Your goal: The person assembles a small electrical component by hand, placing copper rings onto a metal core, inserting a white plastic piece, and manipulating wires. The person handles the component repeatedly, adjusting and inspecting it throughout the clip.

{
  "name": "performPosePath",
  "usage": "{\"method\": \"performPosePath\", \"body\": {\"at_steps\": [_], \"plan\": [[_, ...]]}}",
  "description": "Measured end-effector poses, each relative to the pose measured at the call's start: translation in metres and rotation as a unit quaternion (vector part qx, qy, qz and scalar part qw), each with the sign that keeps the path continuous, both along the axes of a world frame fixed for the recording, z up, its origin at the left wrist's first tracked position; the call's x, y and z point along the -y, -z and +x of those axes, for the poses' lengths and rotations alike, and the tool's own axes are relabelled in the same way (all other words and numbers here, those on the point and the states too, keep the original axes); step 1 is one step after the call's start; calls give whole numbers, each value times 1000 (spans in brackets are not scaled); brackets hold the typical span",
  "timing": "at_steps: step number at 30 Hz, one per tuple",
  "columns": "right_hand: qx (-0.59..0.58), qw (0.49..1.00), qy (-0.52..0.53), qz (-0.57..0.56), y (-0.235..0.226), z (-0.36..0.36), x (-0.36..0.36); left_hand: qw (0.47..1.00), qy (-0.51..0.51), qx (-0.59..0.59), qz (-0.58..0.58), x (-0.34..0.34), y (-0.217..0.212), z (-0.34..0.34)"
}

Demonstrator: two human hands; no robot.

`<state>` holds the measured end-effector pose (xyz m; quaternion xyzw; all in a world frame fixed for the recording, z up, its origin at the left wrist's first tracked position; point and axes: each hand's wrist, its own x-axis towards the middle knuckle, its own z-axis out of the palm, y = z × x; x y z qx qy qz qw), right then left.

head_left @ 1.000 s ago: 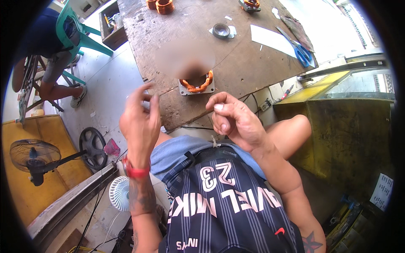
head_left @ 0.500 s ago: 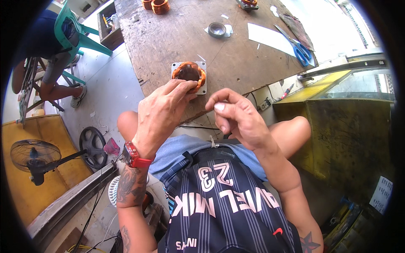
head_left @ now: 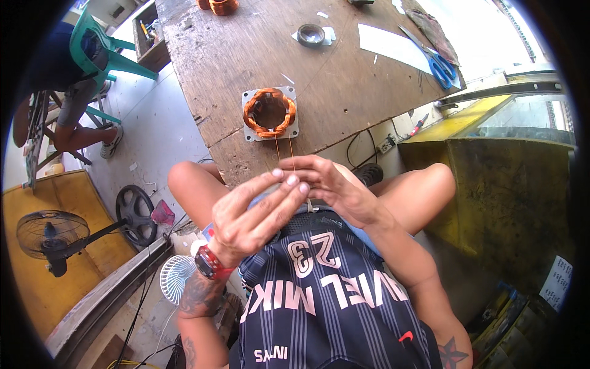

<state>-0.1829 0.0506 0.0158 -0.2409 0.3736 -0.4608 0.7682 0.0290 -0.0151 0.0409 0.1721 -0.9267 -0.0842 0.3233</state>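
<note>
On the wooden table sits a motor stator (head_left: 247, 132), a square grey metal frame ringed with orange copper windings (head_left: 290, 117). Two thin copper wires (head_left: 291, 147) run from its near side down toward my fingers. My left hand (head_left: 249, 218), with a red watch (head_left: 208, 263) on the wrist, has its fingers together at the wire ends. Opposite it, my right hand (head_left: 341, 190) meets the left fingertips, its fingers bent around the same wires. The fingertips overlap, so the exact grip on each wire is partly hidden.
A roll of dark tape (head_left: 310, 35), white paper (head_left: 393, 48) and blue-handled scissors (head_left: 440, 71) lie farther back on the table. More copper coils (head_left: 221, 6) are at its far edge. Left are a green chair (head_left: 92, 49) with a seated person and a black fan (head_left: 52, 230).
Both hands have drawn back from the stator toward my body and come together. Two copper wires now stretch from the stator to my fingers.
</note>
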Motion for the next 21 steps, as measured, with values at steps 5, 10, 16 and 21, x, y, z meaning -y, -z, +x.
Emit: {"method": "performPosePath", "body": {"at_steps": [5,10,16,21], "plan": [[97,989,89,63,3,24,18,997,35,-16,72,-18,3,0],[-184,971,148,-43,3,34,7,970,-147,-1,194,-8,-16,-22],[-424,875,146,-183,6,34,-2,951,-188,5,244,12,-19,-47],[177,974,142,18,1,11,7,894,-117,-1,433,-12,-24,-19]]}}
